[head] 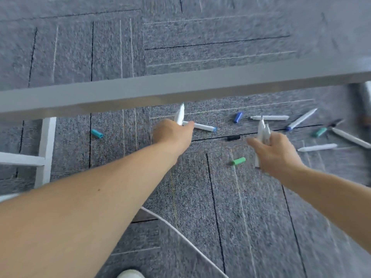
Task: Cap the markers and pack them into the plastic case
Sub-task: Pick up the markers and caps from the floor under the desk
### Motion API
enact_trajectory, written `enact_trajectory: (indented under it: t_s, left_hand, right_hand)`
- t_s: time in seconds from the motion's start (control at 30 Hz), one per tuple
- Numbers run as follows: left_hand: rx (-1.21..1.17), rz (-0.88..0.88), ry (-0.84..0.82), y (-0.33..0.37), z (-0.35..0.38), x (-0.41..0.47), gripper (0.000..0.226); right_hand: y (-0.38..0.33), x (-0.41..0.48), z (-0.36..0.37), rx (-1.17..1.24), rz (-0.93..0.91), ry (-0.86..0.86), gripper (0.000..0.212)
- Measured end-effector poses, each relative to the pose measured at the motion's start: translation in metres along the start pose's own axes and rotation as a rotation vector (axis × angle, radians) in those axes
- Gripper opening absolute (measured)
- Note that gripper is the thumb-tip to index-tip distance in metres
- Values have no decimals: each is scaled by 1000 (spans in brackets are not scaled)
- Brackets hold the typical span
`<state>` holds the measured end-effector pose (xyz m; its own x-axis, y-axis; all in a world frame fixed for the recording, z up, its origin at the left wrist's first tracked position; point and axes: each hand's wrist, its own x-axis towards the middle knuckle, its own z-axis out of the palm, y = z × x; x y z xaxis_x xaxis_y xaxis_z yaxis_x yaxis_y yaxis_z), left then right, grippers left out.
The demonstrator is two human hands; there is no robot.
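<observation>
White markers and loose caps lie scattered on the grey carpet. My left hand (172,135) grips one white marker (180,115) pointing up, and its fingers touch a second marker (200,127) lying on the floor. My right hand (275,151) holds a bundle of white markers (263,133) upright. Loose caps lie around: teal (97,133), blue (238,117), black (233,137), green (238,161) and dark teal (319,132). More markers lie at the right (270,117), (301,119), (317,147), (351,138). No plastic case is in view.
A grey table edge (180,93) crosses the view above the hands. A white frame leg (46,151) stands at the left. A white cable (180,235) runs over the carpet near me, and a shoe tip (130,273) shows at the bottom.
</observation>
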<state>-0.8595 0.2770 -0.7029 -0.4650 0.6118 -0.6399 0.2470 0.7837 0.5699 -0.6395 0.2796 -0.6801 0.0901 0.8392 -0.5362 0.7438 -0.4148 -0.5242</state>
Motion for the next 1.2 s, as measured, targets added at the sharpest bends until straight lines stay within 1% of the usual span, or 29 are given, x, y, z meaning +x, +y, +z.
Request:
enact_trajectory:
  t_s: [0.07, 0.13, 0.23, 0.3, 0.37, 0.43, 0.5, 0.57, 0.63, 0.7, 0.8, 0.9, 0.93, 0.97, 1.07, 1.1, 1.2]
  left_hand:
    - [0, -57, 61, 8, 11, 6, 46]
    - [-17, -103, 130, 9, 20, 12, 50]
    - [-41, -132, 190, 9, 36, 15, 57]
    - [-59, -140, 186, 13, 48, 15, 53]
    - [-69, -136, 178, 20, 58, 19, 46]
    - [-62, -115, 169, 28, 66, 20, 41]
    - [-28, -84, 166, 33, 74, 20, 29]
    - [31, -63, 145, 37, 80, 12, 31]
    - [127, -19, 134, 39, 85, 6, 33]
    - [195, 43, 136, 42, 89, 1, 27]
    - [298, 213, 124, 50, 95, -4, 24]
    - [355, 385, 61, 61, 104, -10, 24]
    - [370, 425, 23, 64, 107, -13, 24]
    - [367, 457, -30, 67, 109, -15, 25]
    - [242, 507, -255, 73, 118, -22, 31]
    - [219, 525, -299, 74, 121, -25, 28]
    - [178, 586, -334, 77, 135, -33, 12]
  right_hand:
    - [12, 5, -16, 106, 91, 52, 40]
    - [27, 9, -25, 204, 189, 86, 33]
    - [50, 16, -31, 256, 289, 135, 31]
    - [60, 21, -31, 253, 332, 150, 43]
    - [65, 25, -29, 213, 333, 159, 52]
    - [67, 28, -26, 138, 272, 162, 51]
    - [67, 29, -24, 74, 213, 152, 48]
    - [69, 28, -24, 26, 192, 161, 46]
    - [75, 27, -26, 38, 199, 195, 50]
    - [82, 25, -27, 77, 226, 196, 50]
    - [91, 21, -24, 51, 235, 164, 43]
    - [92, 19, -22, -23, 135, 155, 25]
    - [92, 18, -23, -26, 92, 150, 22]
    - [92, 17, -23, 9, 58, 150, 23]
    - [97, 13, -30, 269, 51, 167, 27]
    - [102, 13, -33, 333, 62, 178, 26]
    - [120, 17, -51, 429, 96, 187, 18]
